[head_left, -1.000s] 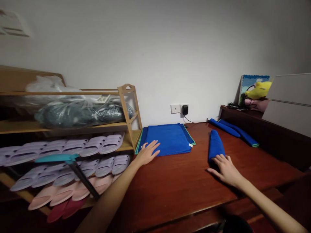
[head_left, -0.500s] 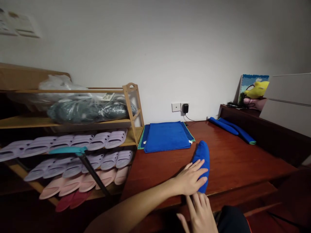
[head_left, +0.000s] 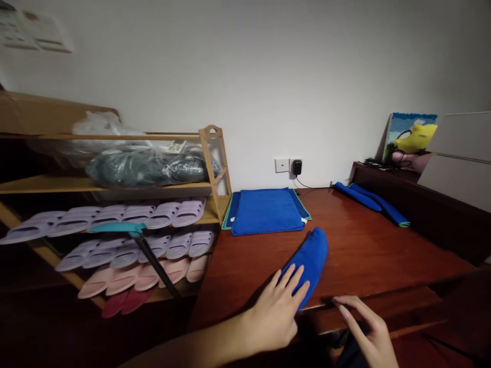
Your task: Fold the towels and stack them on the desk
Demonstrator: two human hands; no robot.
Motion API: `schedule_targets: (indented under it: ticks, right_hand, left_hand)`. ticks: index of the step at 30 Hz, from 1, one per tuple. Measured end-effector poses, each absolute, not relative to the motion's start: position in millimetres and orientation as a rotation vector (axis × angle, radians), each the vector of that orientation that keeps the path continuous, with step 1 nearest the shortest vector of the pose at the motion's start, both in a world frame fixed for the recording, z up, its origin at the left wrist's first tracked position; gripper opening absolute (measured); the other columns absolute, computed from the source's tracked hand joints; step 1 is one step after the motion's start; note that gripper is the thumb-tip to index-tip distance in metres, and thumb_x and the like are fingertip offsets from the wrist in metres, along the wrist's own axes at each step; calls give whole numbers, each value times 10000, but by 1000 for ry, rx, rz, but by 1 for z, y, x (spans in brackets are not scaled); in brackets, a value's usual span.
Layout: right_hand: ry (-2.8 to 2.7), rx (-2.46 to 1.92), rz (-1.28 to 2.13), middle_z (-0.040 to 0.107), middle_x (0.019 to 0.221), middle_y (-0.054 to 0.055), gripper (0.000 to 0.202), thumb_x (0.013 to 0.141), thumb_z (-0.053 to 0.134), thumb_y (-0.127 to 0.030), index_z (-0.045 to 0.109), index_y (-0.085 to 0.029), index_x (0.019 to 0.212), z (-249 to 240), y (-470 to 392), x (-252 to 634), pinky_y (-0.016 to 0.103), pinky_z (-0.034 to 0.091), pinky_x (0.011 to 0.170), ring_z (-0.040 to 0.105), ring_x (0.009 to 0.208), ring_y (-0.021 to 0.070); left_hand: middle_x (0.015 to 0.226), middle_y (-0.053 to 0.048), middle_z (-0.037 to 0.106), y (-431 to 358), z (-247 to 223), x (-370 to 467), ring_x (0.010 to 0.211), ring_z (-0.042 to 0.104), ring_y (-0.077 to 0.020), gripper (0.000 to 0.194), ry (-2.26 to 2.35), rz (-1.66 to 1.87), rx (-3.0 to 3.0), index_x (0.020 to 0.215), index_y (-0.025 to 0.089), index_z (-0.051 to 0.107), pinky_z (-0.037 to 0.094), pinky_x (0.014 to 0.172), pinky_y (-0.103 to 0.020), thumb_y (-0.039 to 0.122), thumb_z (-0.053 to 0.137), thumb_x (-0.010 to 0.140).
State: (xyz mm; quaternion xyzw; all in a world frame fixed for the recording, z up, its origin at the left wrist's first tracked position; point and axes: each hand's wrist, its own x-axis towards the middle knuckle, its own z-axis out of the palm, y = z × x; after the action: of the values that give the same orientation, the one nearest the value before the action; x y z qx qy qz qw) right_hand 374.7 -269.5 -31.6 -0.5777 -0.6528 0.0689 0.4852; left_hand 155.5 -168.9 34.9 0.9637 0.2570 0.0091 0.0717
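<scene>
A rolled blue cloth lies at a slant near the front edge of the reddish-brown table. My left hand rests on its near end with the fingers spread. To the right, off the cloth, my right hand hovers by the table's front edge, thumb and forefinger apart; its other fingers are mostly hidden. Flat folded blue cloths are stacked at the back left of the table. Two more blue rolls lie at the back right.
A wooden rack with lilac slippers, pink slippers and plastic-wrapped items stands at the left. A black plug sits in the wall socket. At the right is a dark raised ledge with a yellow plush toy.
My left hand has moved left and down along with the near end of the roll, which now slants more. My right hand has moved away to the right. The view has shifted slightly.
</scene>
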Motion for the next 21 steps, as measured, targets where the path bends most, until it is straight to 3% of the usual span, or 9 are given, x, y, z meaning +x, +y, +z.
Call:
schedule_targets:
  ticks: [7,10,13,17,21]
  right_hand:
    - [-1890,-1368,-231,542,1314,68,434,872,521,-259,493,-250,1305,-17,-228,393,396,405,1009,475,1236,216]
    - [-2230,-1322,-205,366,1463,87,586,889,479,-294,303,-254,1446,3,-207,377,445,337,1057,338,1346,222]
    - [-2424,-1302,-98,302,1494,96,638,908,444,-389,198,-259,1483,10,-189,356,500,286,1071,255,1385,238]
    - [-2477,-1329,-2,395,1446,91,636,905,416,-516,235,-283,1469,6,-176,346,537,276,1053,317,1352,257]
    - [-2547,-1332,19,485,1369,79,603,890,444,-531,303,-315,1436,8,-174,364,505,308,1021,448,1243,240]
  left_hand:
    - [1516,-73,282,-188,20,90,1367,287,-270,865,915,229,3203,1419,197,339,301,1098,-445,20,455,580]
    - [1416,-54,459,-192,12,66,1289,417,-245,789,986,436,3315,1364,193,425,367,1065,-397,31,443,592]
    - [1367,-61,514,-197,5,49,1235,476,-262,740,1234,638,3312,1353,190,449,422,1017,-410,42,437,628]
    - [1394,-27,487,-200,3,30,1221,496,-246,761,1272,609,3320,1397,218,400,462,979,-369,21,425,663]
    - [1410,18,466,-200,11,16,1217,500,-195,792,1084,484,3337,1421,251,360,459,982,-303,-9,405,675]
